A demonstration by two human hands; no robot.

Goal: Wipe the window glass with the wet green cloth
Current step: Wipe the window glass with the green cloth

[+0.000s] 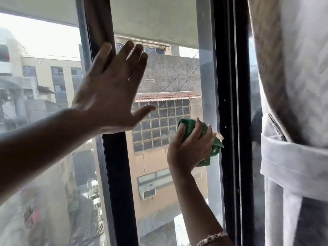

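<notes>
The window glass (165,183) of the middle pane fills the centre of the view, between two dark frame bars. My right hand (190,148) presses a bunched green cloth (215,148) flat against this pane, low at its right edge beside the black frame. My left hand (113,89) is spread flat, fingers apart, over the dark vertical frame bar (117,183) and the glass at upper left. It holds nothing. Part of the cloth is hidden under my right palm.
A white curtain (292,86), tied back with a white band (292,160), hangs at the right edge. The black frame (230,121) runs down beside it. A second, hazy pane (44,174) lies at left. Buildings show outside through the glass.
</notes>
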